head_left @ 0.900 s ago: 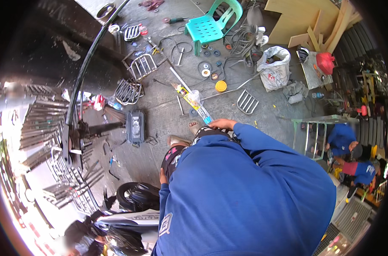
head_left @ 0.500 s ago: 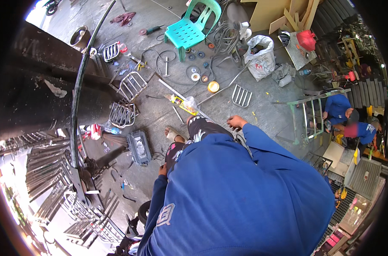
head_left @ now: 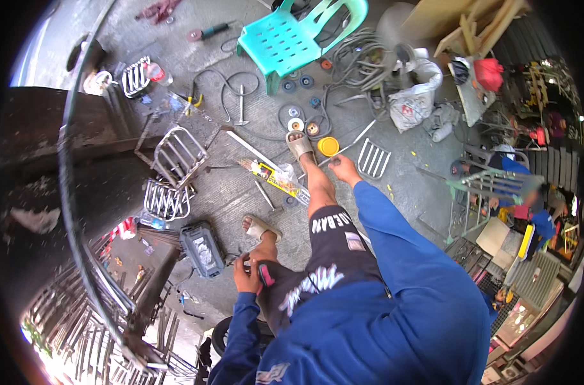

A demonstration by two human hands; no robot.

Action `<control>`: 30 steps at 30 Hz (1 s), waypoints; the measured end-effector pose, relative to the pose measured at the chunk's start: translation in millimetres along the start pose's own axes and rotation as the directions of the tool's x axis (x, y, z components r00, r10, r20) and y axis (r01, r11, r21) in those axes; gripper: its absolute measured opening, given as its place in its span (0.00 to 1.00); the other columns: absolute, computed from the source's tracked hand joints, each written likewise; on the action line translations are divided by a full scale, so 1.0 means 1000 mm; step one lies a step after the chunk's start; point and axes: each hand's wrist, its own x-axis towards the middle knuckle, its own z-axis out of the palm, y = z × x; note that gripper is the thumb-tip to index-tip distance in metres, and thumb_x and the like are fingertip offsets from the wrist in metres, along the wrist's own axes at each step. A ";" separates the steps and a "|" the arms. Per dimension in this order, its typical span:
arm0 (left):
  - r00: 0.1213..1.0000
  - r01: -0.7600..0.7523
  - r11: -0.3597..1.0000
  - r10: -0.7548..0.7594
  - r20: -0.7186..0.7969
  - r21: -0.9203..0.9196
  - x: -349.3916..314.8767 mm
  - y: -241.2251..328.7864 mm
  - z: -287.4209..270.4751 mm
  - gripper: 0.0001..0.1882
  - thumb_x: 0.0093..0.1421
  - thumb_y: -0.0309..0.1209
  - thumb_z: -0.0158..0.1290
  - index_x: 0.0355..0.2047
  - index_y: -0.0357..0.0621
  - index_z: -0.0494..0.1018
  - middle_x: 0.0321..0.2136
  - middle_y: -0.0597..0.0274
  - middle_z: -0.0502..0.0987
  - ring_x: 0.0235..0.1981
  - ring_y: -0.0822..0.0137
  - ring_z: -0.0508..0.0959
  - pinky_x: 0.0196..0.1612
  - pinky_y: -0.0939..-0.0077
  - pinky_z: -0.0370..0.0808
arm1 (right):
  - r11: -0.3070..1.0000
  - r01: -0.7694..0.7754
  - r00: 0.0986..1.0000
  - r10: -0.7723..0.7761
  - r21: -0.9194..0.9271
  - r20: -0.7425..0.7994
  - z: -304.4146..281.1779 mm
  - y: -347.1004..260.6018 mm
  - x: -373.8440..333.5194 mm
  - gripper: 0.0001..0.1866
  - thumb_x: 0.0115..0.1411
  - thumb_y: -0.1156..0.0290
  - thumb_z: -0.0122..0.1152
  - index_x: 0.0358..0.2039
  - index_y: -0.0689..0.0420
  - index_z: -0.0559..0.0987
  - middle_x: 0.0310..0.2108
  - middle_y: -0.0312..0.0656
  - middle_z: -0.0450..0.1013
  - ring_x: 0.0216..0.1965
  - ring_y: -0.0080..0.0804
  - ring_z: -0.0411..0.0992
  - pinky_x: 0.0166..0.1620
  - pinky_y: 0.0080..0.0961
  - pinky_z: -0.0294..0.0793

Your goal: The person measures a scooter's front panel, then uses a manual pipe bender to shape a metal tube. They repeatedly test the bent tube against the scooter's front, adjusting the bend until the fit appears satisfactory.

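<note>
I stand over a concrete floor in blue sleeves, black shorts and sandals. My right hand (head_left: pixel 343 170) hangs forward beside my right shin with its fingers curled, and nothing shows in it. It is just below a yellow round lid (head_left: pixel 328 146) and left of a small metal grille (head_left: pixel 373 159). My left hand (head_left: pixel 244 276) is curled at my left hip, against a small dark thing with a pink mark (head_left: pixel 264 274); whether it grips it is unclear. A black box-shaped unit (head_left: pixel 202 247) lies just left of that hand.
A teal plastic chair (head_left: pixel 285 38), cable coils (head_left: pixel 362 58) and a white sack (head_left: pixel 410 102) stand ahead. More metal grilles (head_left: pixel 176 154) and a yellow-wrapped tube (head_left: pixel 276 178) lie on the floor. A curved rod (head_left: pixel 70 192) runs down the left. Another person in blue (head_left: pixel 535 212) crouches at the right.
The view has swung down and forward. My right leg has stepped out toward the yellow lid, and both hands and my legs have come into plain view.
</note>
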 end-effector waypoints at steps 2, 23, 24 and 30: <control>0.995 0.102 0.992 -0.103 -0.017 -0.075 0.050 0.010 0.040 0.18 0.65 0.34 0.58 0.51 0.40 0.75 0.44 0.50 0.79 0.41 0.57 0.81 0.39 0.69 0.80 | 0.998 0.042 0.999 -0.043 -0.056 -0.019 0.046 0.004 0.092 0.21 0.54 0.61 0.70 0.47 0.56 0.81 0.41 0.54 0.81 0.47 0.52 0.79 0.51 0.42 0.77; 0.879 0.477 0.837 -0.455 0.142 -0.268 0.146 0.083 0.289 0.17 0.64 0.34 0.61 0.51 0.43 0.75 0.42 0.57 0.78 0.31 0.65 0.78 0.33 0.72 0.75 | 0.978 0.173 0.984 -0.177 -0.112 -0.024 0.168 -0.005 0.418 0.36 0.47 0.55 0.78 0.49 0.62 0.71 0.44 0.61 0.76 0.47 0.61 0.74 0.51 0.49 0.74; 0.899 0.435 0.862 -0.430 0.076 -0.260 0.136 0.093 0.285 0.17 0.65 0.34 0.59 0.52 0.43 0.75 0.43 0.56 0.77 0.32 0.66 0.79 0.33 0.72 0.76 | 0.984 0.176 0.977 -0.178 0.026 0.121 0.154 -0.024 0.377 0.32 0.47 0.54 0.78 0.44 0.63 0.76 0.40 0.58 0.78 0.45 0.58 0.77 0.49 0.45 0.76; 0.852 0.300 0.533 -0.523 -0.029 -0.791 0.116 0.182 0.234 0.19 0.71 0.41 0.52 0.53 0.38 0.74 0.42 0.52 0.79 0.35 0.66 0.82 0.39 0.70 0.78 | 0.557 0.798 0.298 -0.695 0.229 0.654 -0.019 -0.171 0.069 0.32 0.42 0.48 0.81 0.36 0.59 0.77 0.40 0.50 0.69 0.45 0.51 0.71 0.49 0.41 0.74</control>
